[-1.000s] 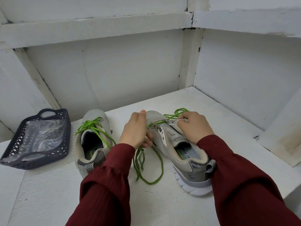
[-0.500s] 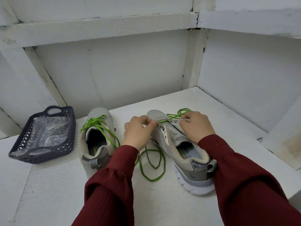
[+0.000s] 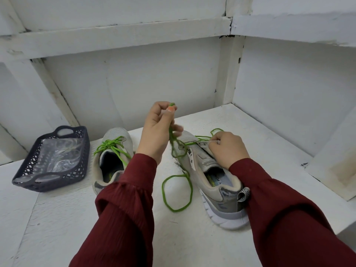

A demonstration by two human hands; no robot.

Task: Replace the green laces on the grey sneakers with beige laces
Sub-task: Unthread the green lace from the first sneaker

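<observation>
- The white painted shelf (image 3: 67, 218) carried everything, with white boarded walls closing it in behind and at the right.
- Two dark red sleeves (image 3: 125, 209) reached in from the bottom edge, one to each side of the loose lace.
- The right sneaker (image 3: 221, 193), grey with a pale sole, lay toe away from the person, its opening facing up and its eyelet strips spread apart.
- The left sneaker (image 3: 115, 132) stood just beside it on the left, partly hidden by the left sleeve.
- A dark plastic basket (image 3: 81, 147) sat well to the left and held a clear plastic bag (image 3: 57, 157); what was in the bag could not be made out.
- The left hand (image 3: 157, 132) was raised above the right sneaker's toe, thumb and forefinger pinching the green lace near its end.
- The right hand (image 3: 228, 148) rested on the right sneaker's upper, fingers curled and pinching the eyelet strip.
- The green lace (image 3: 192, 190) ran down from the left hand, through the forward eyelets, and trailed in a loop on the shelf between the sneakers.
- The tied lace (image 3: 109, 143) on the left sneaker was knotted over its tongue.
</observation>
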